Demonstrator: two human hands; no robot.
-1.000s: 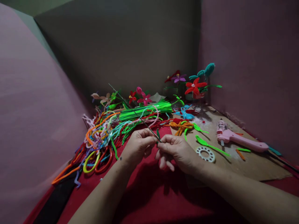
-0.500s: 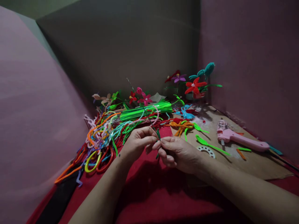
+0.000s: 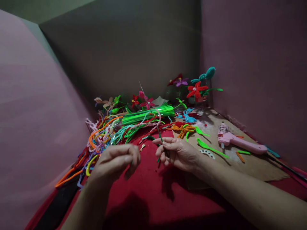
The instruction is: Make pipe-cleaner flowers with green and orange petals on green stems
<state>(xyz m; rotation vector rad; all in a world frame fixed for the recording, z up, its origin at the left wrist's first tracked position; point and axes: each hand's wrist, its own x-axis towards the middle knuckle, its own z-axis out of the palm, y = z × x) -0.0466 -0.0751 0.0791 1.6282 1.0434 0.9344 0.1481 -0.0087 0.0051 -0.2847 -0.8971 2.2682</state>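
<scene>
My right hand (image 3: 178, 151) pinches a thin dark wire stem (image 3: 157, 126) between thumb and fingers. The stem slants up and away to the left. Dark green pipe cleaner (image 3: 160, 138) shows around it at the fingertips, and a short green end sticks out below. To the left, apart from the stem, my left hand (image 3: 116, 161) is closed with its fingers curled inward. What is in those fingers, if anything, is hidden; only a tiny dark greenish spot shows there.
A bundle of bright green pipe cleaners (image 3: 148, 114) lies behind the hands. Tangled colored ones (image 3: 100, 137) are at left. On cardboard (image 3: 254, 171) at right are a pink glue gun (image 3: 242, 143), green leaf shapes (image 3: 211, 148) and a white ring (image 3: 206, 154). Pipe-cleaner flowers (image 3: 197, 90) stand behind.
My left hand has come away from the stem, moving left and toward me. My right hand still holds the stem. The view has shifted slightly.
</scene>
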